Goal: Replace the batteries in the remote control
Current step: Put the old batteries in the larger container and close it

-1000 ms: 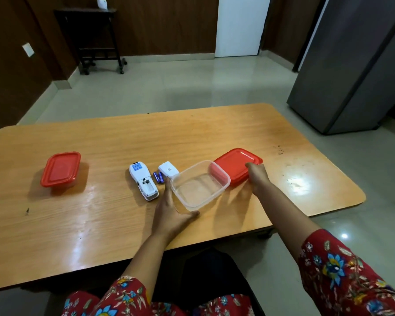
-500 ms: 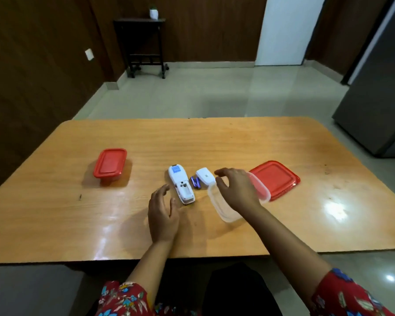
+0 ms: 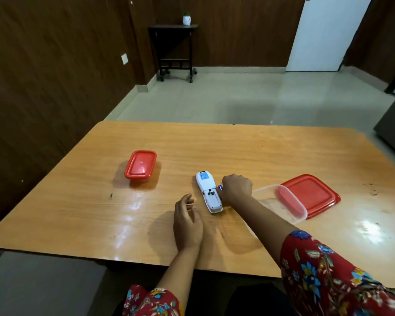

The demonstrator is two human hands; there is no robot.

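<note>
Two hands at a white remote on a wooden tabletop.

The remote (image 3: 208,194) lies back-up, its battery compartment uncovered. The right hand (image 3: 236,187) is curled down just beside it, over a small blue battery (image 3: 220,187) whose tip peeks out; whether it grips it I cannot tell. The left hand (image 3: 187,221) rests loosely open near the remote's near end. A clear container (image 3: 281,202) sits right of the arm, against a red lid (image 3: 311,193); a closed red-lidded box (image 3: 140,164) stands well apart to the left.
</note>
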